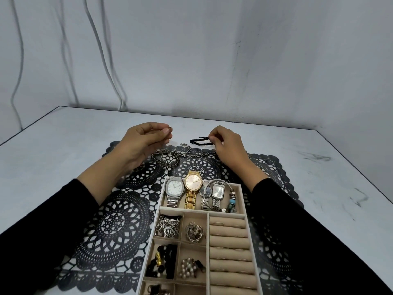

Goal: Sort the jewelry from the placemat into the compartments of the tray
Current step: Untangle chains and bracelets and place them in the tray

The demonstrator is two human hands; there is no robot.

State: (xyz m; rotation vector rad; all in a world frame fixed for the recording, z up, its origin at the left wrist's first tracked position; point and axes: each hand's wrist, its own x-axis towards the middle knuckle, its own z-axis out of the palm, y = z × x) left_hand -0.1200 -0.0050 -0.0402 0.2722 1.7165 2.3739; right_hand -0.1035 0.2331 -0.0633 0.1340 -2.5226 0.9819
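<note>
Black cord bracelet (201, 140) lies sideways at the placemat's (119, 220) far edge; our right hand (226, 143) pinches its right end; our left hand (144, 138) pinches something tiny, unidentifiable. The tray (242, 201) sits nearer us.

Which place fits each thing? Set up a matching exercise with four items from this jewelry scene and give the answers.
Things:
1. gold watch
2. black cord
3. silver chain bracelets
4. black beads

Places:
A. lying on the placemat between the hands
B. top compartment of the tray
C. pinched in the right hand
D. a small compartment at the tray's left side

Pairs: 1-B, 2-C, 3-A, 4-D
</note>
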